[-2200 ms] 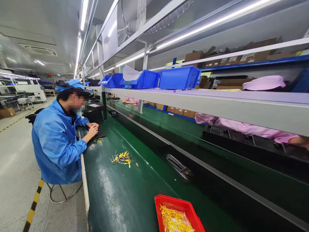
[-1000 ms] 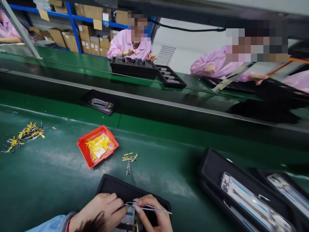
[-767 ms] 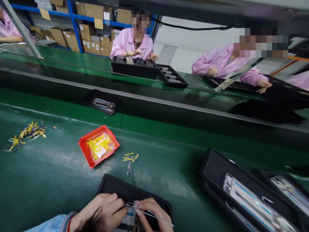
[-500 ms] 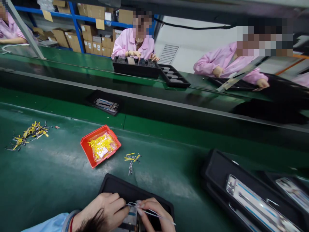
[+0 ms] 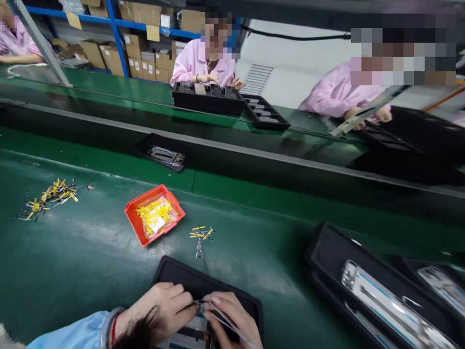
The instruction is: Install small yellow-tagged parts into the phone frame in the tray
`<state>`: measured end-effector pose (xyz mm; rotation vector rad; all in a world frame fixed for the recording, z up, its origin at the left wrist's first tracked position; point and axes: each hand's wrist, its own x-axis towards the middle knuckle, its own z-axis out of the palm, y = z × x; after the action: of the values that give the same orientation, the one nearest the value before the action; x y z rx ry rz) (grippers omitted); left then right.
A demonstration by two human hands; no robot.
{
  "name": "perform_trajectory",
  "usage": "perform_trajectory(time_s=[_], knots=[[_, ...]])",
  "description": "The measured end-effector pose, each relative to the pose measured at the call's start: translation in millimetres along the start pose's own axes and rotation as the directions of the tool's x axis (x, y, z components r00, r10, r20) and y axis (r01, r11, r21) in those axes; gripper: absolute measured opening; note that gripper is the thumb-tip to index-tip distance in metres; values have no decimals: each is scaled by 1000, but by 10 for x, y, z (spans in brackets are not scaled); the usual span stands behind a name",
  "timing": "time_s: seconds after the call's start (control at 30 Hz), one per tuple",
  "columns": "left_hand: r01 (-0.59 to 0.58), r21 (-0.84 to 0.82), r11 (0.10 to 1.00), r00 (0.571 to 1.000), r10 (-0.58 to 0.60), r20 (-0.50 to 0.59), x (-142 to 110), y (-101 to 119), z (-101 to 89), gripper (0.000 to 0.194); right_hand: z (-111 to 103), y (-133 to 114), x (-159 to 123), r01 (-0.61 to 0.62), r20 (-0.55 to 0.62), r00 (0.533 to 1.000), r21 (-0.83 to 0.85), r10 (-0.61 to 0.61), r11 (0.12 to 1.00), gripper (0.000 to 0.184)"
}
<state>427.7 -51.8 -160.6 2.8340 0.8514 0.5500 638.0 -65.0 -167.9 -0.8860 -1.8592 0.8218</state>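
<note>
**Finding: two-handed pinch**

Green conveyor surface (image 5: 83, 276) carries a red tray (image 5: 131, 213) at 11 o'clock from the work. Left hand (image 5: 162, 315) and right hand (image 5: 236, 320) both pinch a thin clear strip (image 5: 200, 302), close together above a black tray (image 5: 203, 274) at 6 o'clock.

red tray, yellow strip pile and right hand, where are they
red tray (image 5: 134, 226), head view, point on its near left wall
yellow strip pile (image 5: 53, 195), head view, point on the middle of the pile
right hand (image 5: 236, 319), head view, point on the back of the hand
</note>
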Motion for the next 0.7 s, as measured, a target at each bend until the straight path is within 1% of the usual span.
perform_trajectory(time_s=[0.1,0.17,0.2,0.3,0.37,0.47,0.57,0.7], knots=[[-6,-2,1000,999,6,-36,2,0,8,14,13,29,-57,-5,-49,999,-64,2,998,32],[-7,11,1000,1000,7,-20,-9,0,25,14,16,53,-109,-26,-27,999,-55,24,998,22],[-6,20,1000,1000,6,-6,-17,-1,34,15,20,63,-137,-33,-10,999,-37,33,999,21],[-17,38,999,1000,16,24,-38,-6,52,16,65,76,-216,-75,-3,997,32,75,997,20],[-24,33,999,999,23,30,-44,-10,49,17,124,66,-257,-146,-55,987,76,150,986,18],[-16,15,1000,999,16,30,-41,-10,36,19,213,38,-290,-248,-124,956,147,267,958,19],[-7,8,1000,999,7,34,-39,-8,31,19,245,23,-297,-300,-112,939,194,324,934,22],[-22,16,1000,999,22,46,-44,0,27,20,221,32,-310,-326,-75,934,227,350,918,22]])
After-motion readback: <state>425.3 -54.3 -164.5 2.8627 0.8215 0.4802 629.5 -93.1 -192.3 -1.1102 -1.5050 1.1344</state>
